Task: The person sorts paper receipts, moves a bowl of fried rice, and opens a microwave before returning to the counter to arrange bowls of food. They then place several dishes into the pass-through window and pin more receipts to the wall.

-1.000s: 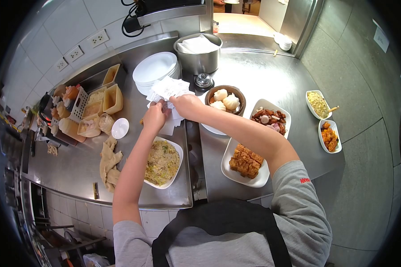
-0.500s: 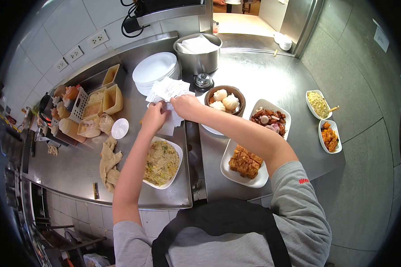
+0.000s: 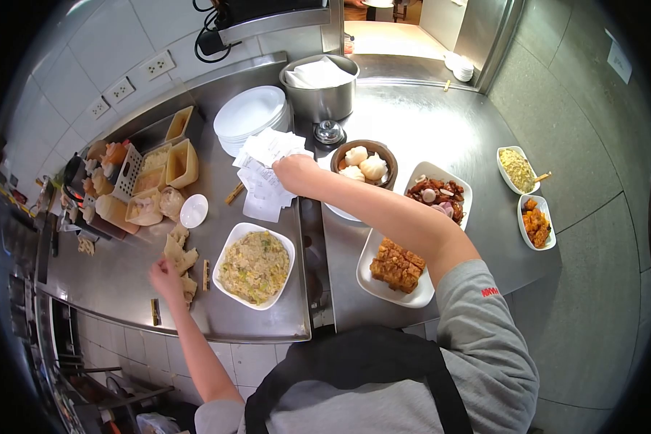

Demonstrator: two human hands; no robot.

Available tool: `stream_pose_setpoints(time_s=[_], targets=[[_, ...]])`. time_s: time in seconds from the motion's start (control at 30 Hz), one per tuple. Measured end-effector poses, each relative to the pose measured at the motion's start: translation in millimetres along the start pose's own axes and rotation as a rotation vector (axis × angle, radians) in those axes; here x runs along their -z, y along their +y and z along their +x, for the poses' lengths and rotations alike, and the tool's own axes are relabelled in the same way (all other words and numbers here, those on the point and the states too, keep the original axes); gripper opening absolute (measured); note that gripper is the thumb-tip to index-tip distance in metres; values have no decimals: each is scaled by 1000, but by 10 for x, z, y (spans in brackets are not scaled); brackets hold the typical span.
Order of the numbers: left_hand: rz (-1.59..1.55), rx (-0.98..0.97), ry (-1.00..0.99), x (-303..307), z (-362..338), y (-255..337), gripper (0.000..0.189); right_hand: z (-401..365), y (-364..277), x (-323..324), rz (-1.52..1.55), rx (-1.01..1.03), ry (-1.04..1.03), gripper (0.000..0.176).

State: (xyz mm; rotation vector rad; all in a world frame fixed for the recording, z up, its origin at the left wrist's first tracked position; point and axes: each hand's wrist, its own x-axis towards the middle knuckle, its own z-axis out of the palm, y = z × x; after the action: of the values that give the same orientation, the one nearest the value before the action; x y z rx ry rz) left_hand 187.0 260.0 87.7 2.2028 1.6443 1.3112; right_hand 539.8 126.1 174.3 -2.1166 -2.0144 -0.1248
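Printed paper slips point(image 3: 265, 189) lie fanned at the rear of the left counter, against the stacked white plates point(image 3: 249, 116). My right hand point(image 3: 296, 173) is closed on the slips' right edge. My left hand point(image 3: 166, 281) is over the left edge of a crumpled beige cloth point(image 3: 180, 249), fingers curled together; what they hold, if anything, is hidden. Right of the cloth lies a small wooden clip point(image 3: 206, 275), and a darker clip point(image 3: 155, 312) sits near the front edge. A square white bowl of fried rice point(image 3: 255, 266) stands between my arms.
Across a gap, the right counter holds a steamer of buns point(image 3: 369, 165), a dish of glazed meat point(image 3: 435, 191) and a dish of crispy fried pieces point(image 3: 398, 266). A call bell point(image 3: 330, 133) stands before a metal pot point(image 3: 322, 94). Sauce bottles and tubs point(image 3: 183, 163) line the left.
My left hand has left the slips and moved down and left to the cloth, uncovering the fried rice and a wooden clip. My right hand stays at the slips.
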Motion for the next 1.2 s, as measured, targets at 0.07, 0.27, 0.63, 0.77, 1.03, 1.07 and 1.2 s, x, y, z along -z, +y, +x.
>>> stream_pose_setpoints(time_s=[0.07, 0.27, 0.63, 0.77, 1.03, 1.07, 1.2], targets=[[113, 9, -110, 18, -70, 29, 14, 17, -32, -3, -31, -8, -21, 13], [155, -65, -50, -11, -120, 43, 14, 24, -96, -21, -83, -30, 9, 13], [119, -100, -19, -4, -127, 58, 14, 6, -83, 17, -74, 4, 17, 12], [112, -85, -24, -17, -131, 49, 15, 7, -77, 16, -78, 9, 9, 11], [122, -84, -29, -8, -127, 50, 16, 11, -75, -9, -85, 12, 17, 12], [122, -84, -28, -8, -127, 49, 16, 5, -75, -4, -88, 16, 26, 12], [116, -80, -26, -10, -124, 41, 16, 2, -79, 17, -81, 12, 9, 12]])
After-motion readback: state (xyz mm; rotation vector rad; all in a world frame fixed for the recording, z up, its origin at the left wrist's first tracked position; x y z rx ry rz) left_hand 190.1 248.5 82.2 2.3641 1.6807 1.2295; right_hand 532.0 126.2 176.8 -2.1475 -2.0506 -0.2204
